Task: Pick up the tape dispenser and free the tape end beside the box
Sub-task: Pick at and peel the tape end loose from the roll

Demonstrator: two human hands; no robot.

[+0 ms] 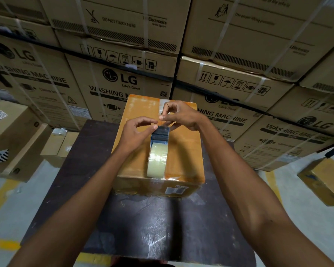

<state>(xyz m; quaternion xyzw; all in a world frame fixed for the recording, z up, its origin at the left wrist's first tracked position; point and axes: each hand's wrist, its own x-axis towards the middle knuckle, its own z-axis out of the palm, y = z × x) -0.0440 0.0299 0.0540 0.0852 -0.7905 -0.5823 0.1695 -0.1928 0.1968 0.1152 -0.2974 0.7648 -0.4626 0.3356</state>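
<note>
Warehouse, stacked cartons behind dark table (85,170) | tape dispenser (158,151) lies on box (183,151) top, centre | my left hand (135,135) pinches its head at 12 o'clock | my right hand (179,116) pinches at the tape end, itself unseen | judgement: steady head, peel slowly.

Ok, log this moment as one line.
stage: freeing tape end | tape dispenser: on box top | left hand: fingers at dispenser head | right hand: pinching there | tape end: unclear
</note>
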